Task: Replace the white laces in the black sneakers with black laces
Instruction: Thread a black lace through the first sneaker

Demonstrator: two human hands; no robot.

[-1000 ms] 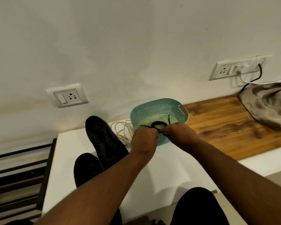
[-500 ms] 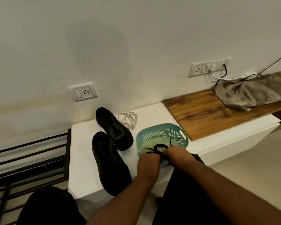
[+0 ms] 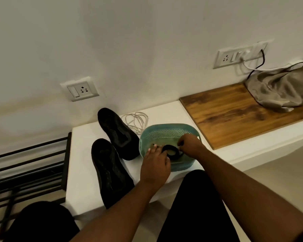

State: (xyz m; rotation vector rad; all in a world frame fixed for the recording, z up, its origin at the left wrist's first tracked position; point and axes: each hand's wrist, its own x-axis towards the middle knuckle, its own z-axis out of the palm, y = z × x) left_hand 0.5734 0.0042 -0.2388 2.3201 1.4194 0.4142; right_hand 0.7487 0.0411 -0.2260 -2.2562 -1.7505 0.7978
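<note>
Two black sneakers without laces lie on the white ledge, one at the back [image 3: 117, 133] and one nearer me [image 3: 110, 172]. The white laces [image 3: 136, 122] sit in a loose coil behind them, by the wall. A teal perforated basket [image 3: 166, 133] stands to the right of the sneakers. Inside it is a coil of black laces [image 3: 172, 152]. My left hand [image 3: 155, 163] reaches over the basket's near rim and holds the coil's left edge. My right hand [image 3: 191, 145] pinches the coil's right side.
A wooden board [image 3: 234, 116] covers the ledge to the right, with a grey cloth bag [image 3: 283, 88] and cables on it. Wall sockets [image 3: 80, 89] [image 3: 234, 55] are above. A black metal rack [image 3: 24, 168] stands on the left. My knees are below the ledge.
The view has pulled back and tilted down, so both sneakers and the ledge edge show. Both hands have lowered with the black laces into the basket, and the right hand has shifted right.
</note>
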